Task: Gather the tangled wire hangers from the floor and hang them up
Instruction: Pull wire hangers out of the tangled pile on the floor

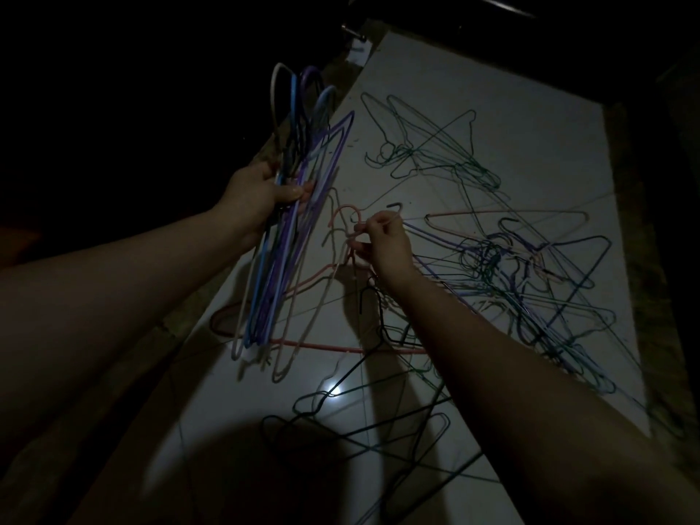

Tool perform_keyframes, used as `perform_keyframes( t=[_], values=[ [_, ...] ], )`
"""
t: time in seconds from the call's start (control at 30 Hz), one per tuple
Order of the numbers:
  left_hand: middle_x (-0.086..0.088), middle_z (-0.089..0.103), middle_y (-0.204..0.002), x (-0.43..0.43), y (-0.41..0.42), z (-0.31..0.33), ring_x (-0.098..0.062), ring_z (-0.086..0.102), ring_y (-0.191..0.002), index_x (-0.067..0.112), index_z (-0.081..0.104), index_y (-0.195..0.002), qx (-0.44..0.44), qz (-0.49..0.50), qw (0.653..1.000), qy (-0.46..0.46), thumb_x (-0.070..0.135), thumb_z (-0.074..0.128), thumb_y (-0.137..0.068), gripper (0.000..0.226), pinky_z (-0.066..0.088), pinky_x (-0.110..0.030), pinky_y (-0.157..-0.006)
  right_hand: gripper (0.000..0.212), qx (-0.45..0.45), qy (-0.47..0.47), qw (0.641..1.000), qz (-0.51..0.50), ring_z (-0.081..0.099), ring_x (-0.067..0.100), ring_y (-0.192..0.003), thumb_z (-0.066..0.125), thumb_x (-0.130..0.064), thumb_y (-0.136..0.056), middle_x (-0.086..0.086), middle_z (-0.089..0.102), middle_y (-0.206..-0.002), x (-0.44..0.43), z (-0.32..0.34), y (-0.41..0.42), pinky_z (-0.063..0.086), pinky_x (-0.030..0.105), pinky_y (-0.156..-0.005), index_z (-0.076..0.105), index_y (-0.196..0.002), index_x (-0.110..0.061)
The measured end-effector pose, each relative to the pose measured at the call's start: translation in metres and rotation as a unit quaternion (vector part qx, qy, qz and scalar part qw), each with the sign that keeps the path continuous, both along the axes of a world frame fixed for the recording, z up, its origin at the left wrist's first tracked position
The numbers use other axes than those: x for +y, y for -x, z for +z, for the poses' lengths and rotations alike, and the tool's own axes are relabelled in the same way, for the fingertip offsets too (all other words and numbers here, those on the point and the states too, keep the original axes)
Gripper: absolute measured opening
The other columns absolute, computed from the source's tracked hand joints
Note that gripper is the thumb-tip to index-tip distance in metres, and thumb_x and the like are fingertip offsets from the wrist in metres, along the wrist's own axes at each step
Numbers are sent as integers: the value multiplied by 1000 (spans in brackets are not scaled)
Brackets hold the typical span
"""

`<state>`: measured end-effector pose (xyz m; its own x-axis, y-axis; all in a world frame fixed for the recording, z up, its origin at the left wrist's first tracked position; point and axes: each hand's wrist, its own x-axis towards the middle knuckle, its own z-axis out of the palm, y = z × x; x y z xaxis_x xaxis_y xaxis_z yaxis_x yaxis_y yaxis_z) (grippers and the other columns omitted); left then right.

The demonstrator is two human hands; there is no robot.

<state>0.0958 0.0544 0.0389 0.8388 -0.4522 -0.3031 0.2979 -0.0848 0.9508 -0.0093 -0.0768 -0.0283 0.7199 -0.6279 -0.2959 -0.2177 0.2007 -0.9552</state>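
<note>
On my feed the left grip (261,195) is clenched round a bundle of coloured hangers (265,293), held above the floor (492,119). The right grip (386,244) pinches a pink hanger (322,345) at its neck. The tangled hangers (492,255) sprawl on the tiles to its right.

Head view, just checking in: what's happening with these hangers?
A person is gathering wire hangers off a dim tiled floor. The left hand grips a raised bundle of blue, purple and white hangers. The right hand pinches a pink hanger at its neck. Many tangled hangers lie beyond it.
</note>
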Motion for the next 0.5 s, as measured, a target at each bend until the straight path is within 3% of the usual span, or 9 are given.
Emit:
perform_keyframes(
  t=[0.13, 0.33, 0.43, 0.5],
  values=[
    [-3, 62, -81, 3, -1, -1, 0, 65, -57, -5, 49, -124, 2, 2, 1000, -1, -13, 48, -88, 37, 53, -16, -55, 13, -13, 18, 998, -54, 66, 26, -88, 46, -9, -98, 13, 63, -95, -1, -10, -4, 53, 33, -84, 54, -87, -9],
    [-11, 61, -98, 8, -10, -2, -7, 65, -70, -6, 43, -131, -6, 10, 1000, 5, -13, 49, -88, 45, 56, -19, -65, 22, 28, 81, 993, -86, 68, 20, -83, 43, -9, -98, 18, 67, -98, -4, -15, -4, 54, 31, -79, 52, -79, -14],
    [-7, 62, -84, 9, -11, -1, -4, 65, -61, -7, 46, -127, -5, 13, 1000, 9, -13, 48, -87, 40, 54, -18, -61, 18, 51, 82, 990, -105, 65, 9, -68, 43, -9, -98, 15, 66, -93, -6, -17, -5, 51, 15, -60, 56, -87, -3],
    [-5, 61, -79, 7, -11, 1, -3, 64, -57, -8, 48, -125, -8, 11, 1000, 7, -12, 48, -88, 37, 53, -17, -59, 20, 47, 49, 987, -147, 63, 3, -58, 43, -8, -98, 14, 64, -90, -12, -16, -5, 46, 11, -47, 58, -100, 5]
  ],
)
